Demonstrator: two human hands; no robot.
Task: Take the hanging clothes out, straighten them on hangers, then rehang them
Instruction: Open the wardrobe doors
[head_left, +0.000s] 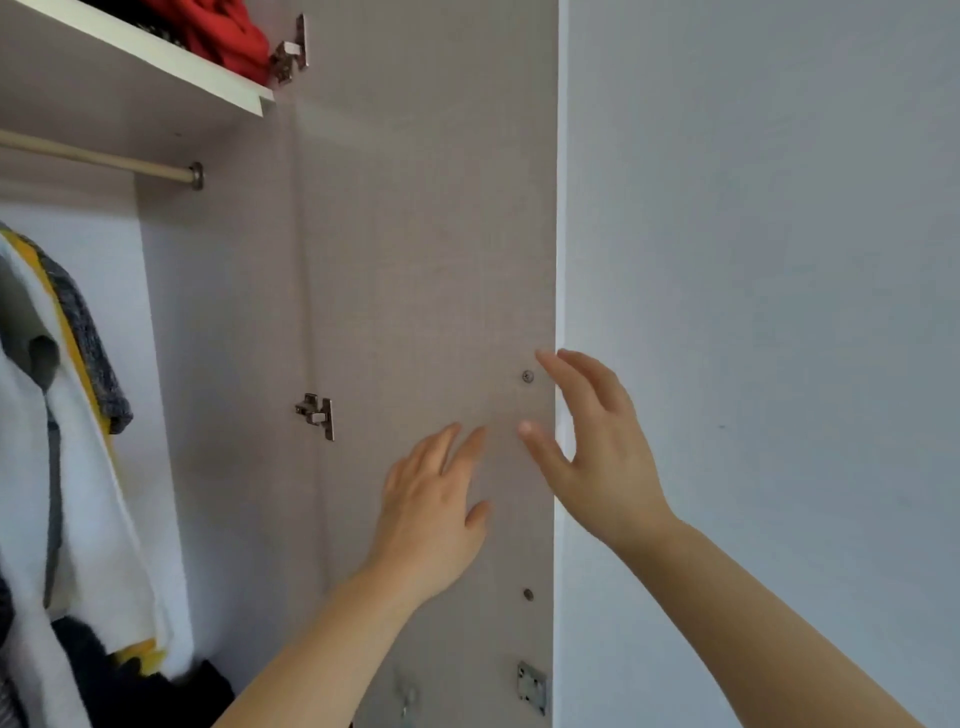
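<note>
At the wardrobe door, holds left grip spread flat before its inner face, right grip splayed at its edge, both empty; hanging clothes far left.

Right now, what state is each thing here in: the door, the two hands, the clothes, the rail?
Wardrobe door: swung open, inner face showing.
Left hand: open, fingers straight, at the door's inner face.
Right hand: open, fingers spread at the door's free edge.
Hanging clothes: inside the wardrobe, bunched together; hangers not visible.
Clothes rail: visible stretch bare.
Red fabric: bundled on the top shelf.
</note>
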